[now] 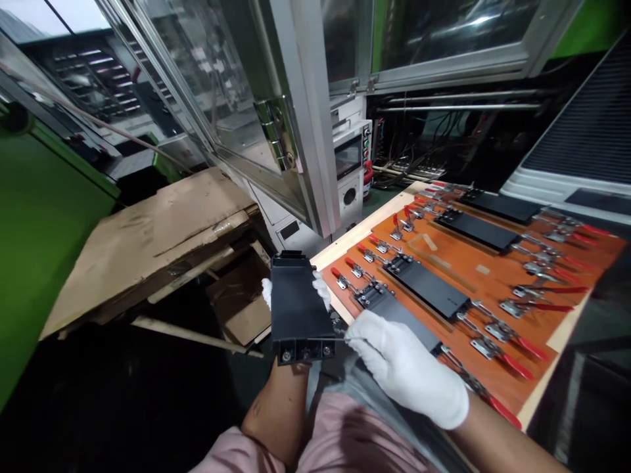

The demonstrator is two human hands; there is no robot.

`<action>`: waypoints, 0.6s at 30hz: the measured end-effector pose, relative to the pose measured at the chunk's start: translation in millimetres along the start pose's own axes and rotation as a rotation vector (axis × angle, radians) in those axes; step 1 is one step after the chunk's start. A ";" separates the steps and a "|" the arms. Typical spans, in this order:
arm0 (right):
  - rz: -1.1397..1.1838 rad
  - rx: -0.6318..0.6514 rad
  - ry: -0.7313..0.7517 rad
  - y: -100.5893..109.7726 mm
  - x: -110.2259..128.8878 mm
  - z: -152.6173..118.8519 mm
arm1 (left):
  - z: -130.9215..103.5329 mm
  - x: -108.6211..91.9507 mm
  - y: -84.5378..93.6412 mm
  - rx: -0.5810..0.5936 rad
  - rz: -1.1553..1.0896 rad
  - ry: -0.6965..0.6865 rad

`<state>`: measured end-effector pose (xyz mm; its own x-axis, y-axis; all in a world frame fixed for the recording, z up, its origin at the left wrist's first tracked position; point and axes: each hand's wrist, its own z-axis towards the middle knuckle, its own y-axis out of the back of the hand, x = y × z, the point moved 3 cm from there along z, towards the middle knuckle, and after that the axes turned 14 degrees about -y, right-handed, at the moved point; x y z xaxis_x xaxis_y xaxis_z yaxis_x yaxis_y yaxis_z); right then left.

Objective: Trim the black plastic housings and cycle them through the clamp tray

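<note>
My left hand (321, 289), in a white glove, holds a black rectangular part (300, 299) from beneath, with gloved fingertips showing on both its sides. The end of the part towards me has several round fittings. My right hand (399, 364), also gloved, is closed in a pinch beside the near right corner of that part; a thin dark item seems to lie between its fingertips, too small to make out. To the right, an orange fixture board (497, 272) bears several similar black parts, one of them a black panel (428, 287) between red-handled clamps.
Flattened cardboard (167, 217) lies on a stand at the left. A metal-framed glass door (315, 131) hangs ahead, close beyond the held part. Behind it stands a control box (351, 154). Green machine panels (34, 230) flank the left side.
</note>
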<state>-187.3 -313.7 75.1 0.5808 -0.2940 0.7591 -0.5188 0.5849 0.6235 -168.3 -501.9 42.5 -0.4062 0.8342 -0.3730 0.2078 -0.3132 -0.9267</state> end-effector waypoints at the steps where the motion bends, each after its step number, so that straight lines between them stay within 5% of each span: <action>1: -0.027 0.003 0.033 -0.4 -1.3 -0.8 | 0.6 2.2 -2.0 -0.015 -0.066 0.045; 5: 0.023 0.076 0.091 -0.5 -3.9 -2.7 | -0.8 7.0 -8.1 -0.046 -0.254 0.135; 14: 0.058 0.163 0.079 4.6 1.2 -1.4 | -3.3 8.3 -4.4 -0.121 -0.239 0.177; 18: 0.106 0.030 0.149 4.7 11.6 -0.4 | -3.4 11.7 0.1 -0.078 -0.159 0.140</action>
<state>-182.8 -314.0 86.8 0.6077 -0.1153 0.7857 -0.5989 0.5832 0.5488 -170.0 -490.6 38.2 -0.3134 0.9267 -0.2074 0.2215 -0.1410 -0.9649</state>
